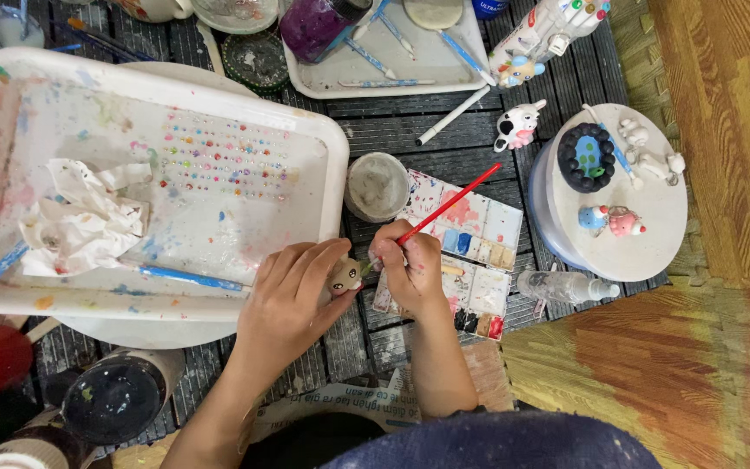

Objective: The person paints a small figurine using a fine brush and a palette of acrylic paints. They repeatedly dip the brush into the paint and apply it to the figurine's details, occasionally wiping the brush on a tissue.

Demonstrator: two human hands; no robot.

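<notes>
My left hand (292, 300) holds a small pale figurine (345, 276) with a painted face, just off the front edge of a large white tray (323, 139). My right hand (410, 271) grips a red-handled paintbrush (449, 204); its handle slants up to the right and its tip points at the figurine. Under my right hand lies a watercolour palette (479, 234) with coloured wells. The two hands almost touch at the figurine.
The tray holds crumpled paper (84, 217), a sheet of coloured gem stickers (227, 156) and a blue brush (188, 278). A grey water cup (377, 185) sits by the palette. A round white stand (653, 234) with small figures is at right, a clear bottle (566, 285) below it. Dark jars (119, 395) stand at lower left.
</notes>
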